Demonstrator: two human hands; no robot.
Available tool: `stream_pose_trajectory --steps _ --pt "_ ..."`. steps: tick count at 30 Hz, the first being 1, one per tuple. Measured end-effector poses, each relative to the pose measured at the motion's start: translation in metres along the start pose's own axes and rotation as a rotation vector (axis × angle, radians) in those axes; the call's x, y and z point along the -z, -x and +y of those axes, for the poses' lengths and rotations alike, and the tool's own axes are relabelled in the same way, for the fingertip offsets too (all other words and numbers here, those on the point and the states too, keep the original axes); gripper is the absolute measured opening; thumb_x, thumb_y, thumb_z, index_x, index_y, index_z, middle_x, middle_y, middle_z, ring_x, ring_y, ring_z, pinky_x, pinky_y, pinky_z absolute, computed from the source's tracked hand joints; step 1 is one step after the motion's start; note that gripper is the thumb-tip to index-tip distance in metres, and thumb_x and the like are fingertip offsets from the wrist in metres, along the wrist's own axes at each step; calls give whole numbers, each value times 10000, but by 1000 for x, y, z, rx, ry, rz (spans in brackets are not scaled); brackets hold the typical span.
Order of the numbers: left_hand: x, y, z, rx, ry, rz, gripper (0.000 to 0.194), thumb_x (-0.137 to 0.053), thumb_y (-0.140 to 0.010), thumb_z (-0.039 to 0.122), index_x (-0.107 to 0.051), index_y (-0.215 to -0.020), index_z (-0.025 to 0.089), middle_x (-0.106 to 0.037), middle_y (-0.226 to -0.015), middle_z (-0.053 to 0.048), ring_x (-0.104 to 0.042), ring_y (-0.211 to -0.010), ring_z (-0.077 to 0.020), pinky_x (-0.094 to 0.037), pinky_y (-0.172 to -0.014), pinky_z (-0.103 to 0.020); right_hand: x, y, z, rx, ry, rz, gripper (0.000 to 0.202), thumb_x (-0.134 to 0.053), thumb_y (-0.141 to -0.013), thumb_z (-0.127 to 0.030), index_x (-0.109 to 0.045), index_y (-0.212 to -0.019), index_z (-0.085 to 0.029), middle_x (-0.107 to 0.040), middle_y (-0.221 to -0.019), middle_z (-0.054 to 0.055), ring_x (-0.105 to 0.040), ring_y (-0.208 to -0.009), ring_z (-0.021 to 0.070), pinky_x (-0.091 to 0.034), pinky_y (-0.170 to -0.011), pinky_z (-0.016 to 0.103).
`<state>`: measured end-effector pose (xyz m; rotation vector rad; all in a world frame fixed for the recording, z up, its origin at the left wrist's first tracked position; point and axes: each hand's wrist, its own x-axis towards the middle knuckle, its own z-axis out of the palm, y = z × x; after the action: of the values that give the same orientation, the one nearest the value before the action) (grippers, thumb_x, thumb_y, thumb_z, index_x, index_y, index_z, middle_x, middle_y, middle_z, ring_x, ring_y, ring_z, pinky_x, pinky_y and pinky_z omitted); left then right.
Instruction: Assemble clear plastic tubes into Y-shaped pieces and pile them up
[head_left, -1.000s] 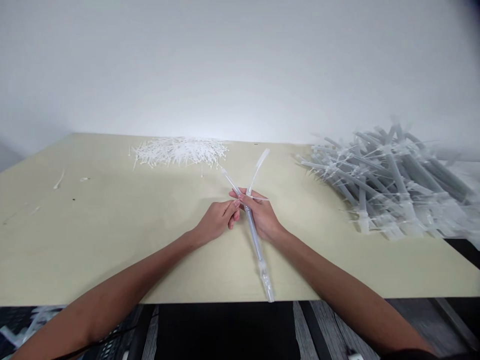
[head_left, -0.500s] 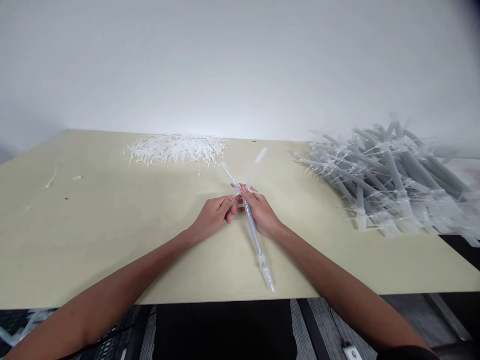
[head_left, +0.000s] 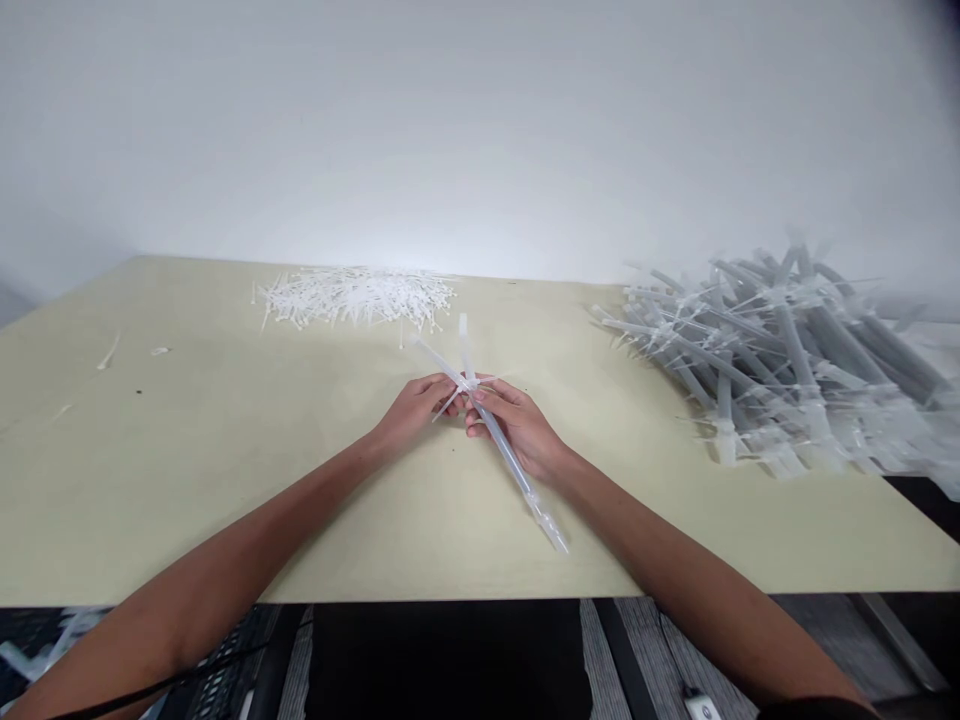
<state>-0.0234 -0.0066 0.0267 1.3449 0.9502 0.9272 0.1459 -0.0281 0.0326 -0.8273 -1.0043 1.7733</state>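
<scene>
A clear tubular plastic piece [head_left: 510, 455] slants across the table's middle, its upper part forking into two thin arms. My right hand [head_left: 514, 420] is closed around it just below the fork. My left hand [head_left: 420, 405] pinches at the fork from the other side, fingers together. Thin white cable tie ends stick out at the joint, one toward the lower left and one to the right. The lower end of the piece hangs free over the table, wrapped in clear material.
A heap of white cable ties [head_left: 360, 298] lies at the back, left of the middle. Many grey and clear tubular pieces [head_left: 795, 350] are piled on the right. A few small scraps [head_left: 109, 352] lie on the left of the table [head_left: 225, 450].
The tube has turned, its fork moving left and its lower end shifting right and up. My left hand has moved slightly left, and the two upper arms now show more plainly.
</scene>
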Motion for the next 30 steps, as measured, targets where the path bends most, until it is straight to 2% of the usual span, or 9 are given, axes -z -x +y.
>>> stream_pose_trajectory --steps 4,8,14,19,30 --pt "-2 1 1 -8 12 22 302 -487 -820 415 -601 -740 147 -605 -776 -45 -541 -737 -152 -421 -735 -285 0 0 2 -3 50 22 395 -682 -741 -339 -555 -1098 -226 -631 -875 22 -581 -593 99 -464 -457 212" --pt "-4 2 2 24 -159 86 389 -531 -790 527 -579 -690 153 -587 -696 -27 -525 -683 -149 -395 -693 -278 0 0 5 39 138 45 435 -693 -713 -332 -545 -1109 -235 -610 -827 0 -554 -523 89 -423 -387 203" --pt "-3 2 0 43 -316 106 446 -502 -790 582 -566 -644 165 -586 -673 -10 -502 -648 -140 -348 -626 -262 -1 0 7 109 248 102 442 -681 -712 -322 -545 -1113 -196 -525 -674 -45 -538 -471 103 -413 -366 228" --pt "-3 2 0 41 -382 120 461 -480 -794 589 -567 -618 172 -586 -658 -7 -489 -625 -140 -332 -598 -265 -1 0 6 129 323 117 417 -662 -736 -336 -570 -1113 -186 -523 -600 -53 -505 -430 92 -405 -379 230" --pt "-7 5 2 17 -343 129 448 -463 -820 569 -542 -634 170 -594 -694 0 -525 -682 -139 -356 -656 -262 -7 7 4 204 435 177 390 -641 -754 -368 -593 -1109 -214 -491 -669 -43 -515 -469 89 -424 -385 221"
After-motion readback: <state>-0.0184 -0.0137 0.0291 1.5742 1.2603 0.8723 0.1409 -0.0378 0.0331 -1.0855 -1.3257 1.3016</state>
